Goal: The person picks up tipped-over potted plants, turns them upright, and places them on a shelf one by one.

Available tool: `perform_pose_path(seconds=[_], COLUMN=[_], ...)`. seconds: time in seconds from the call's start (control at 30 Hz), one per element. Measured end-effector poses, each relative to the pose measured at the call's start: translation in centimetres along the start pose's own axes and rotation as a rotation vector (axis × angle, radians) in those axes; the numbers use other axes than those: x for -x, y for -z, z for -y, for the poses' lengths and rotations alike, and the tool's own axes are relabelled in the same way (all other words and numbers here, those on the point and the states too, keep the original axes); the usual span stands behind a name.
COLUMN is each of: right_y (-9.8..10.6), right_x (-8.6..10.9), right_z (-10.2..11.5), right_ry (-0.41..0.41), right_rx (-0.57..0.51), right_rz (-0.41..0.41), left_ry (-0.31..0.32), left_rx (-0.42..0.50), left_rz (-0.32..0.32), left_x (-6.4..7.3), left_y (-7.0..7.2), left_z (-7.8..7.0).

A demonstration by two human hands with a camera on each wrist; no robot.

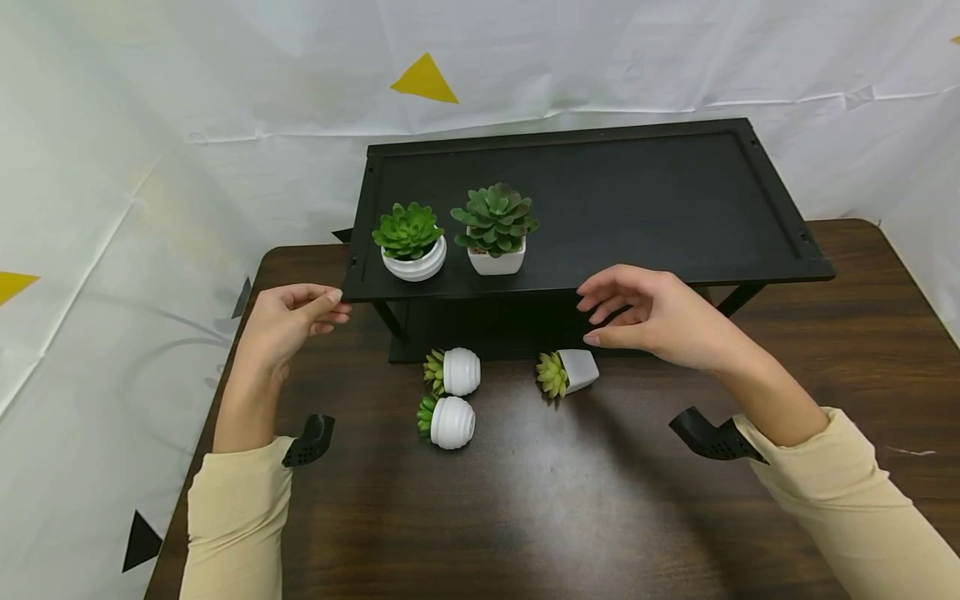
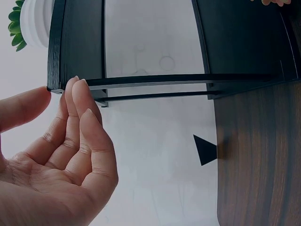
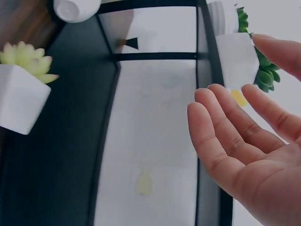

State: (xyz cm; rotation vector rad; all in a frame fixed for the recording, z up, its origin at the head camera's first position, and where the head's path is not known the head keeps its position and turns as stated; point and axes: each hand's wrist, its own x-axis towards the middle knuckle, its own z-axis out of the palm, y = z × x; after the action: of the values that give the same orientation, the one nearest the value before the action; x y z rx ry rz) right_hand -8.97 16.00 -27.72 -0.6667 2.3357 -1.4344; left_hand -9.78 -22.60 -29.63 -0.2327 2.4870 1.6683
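A black two-tier shelf stands on the wooden table. My left hand pinches its front left corner, thumb on top and fingertips underneath in the left wrist view. Just in front of the shelf's front edge, my right hand hovers with relaxed fingers and nothing in them. Two potted succulents sit on the top board: a bright green one in a round white pot and a darker one in a square white pot. Below the right hand, a small succulent in a square white pot lies on its side.
Two more small succulents in round white pots lie tipped over on the table, one in front of the other. White sheeting with yellow and black triangles hangs behind and to the left.
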Motion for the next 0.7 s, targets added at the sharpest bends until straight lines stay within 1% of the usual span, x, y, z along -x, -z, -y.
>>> perform_pose_path(seconds=[0.1, 0.2, 0.4, 0.7], right_y=[-0.5, -1.0, -2.0, -3.4], right_x=[0.2, 0.4, 0.9, 1.1], right_z=[-0.9, -1.9, -3.6, -6.8], right_ry=[-0.002, -0.026, -0.069, -0.117], right_rx=[0.007, 0.013, 0.019, 0.037], right_rz=[0.009, 0.013, 0.01, -0.006], left_ry=[0.002, 0.003, 0.005, 0.006], left_rx=[0.004, 0.011, 0.01, 0.013], left_rz=[0.0, 0.0, 0.001, 0.004], left_x=[0.0, 0.0, 0.0, 0.0], left_y=[0.0, 0.0, -0.1, 0.0], left_z=[0.0, 0.0, -0.1, 0.0])
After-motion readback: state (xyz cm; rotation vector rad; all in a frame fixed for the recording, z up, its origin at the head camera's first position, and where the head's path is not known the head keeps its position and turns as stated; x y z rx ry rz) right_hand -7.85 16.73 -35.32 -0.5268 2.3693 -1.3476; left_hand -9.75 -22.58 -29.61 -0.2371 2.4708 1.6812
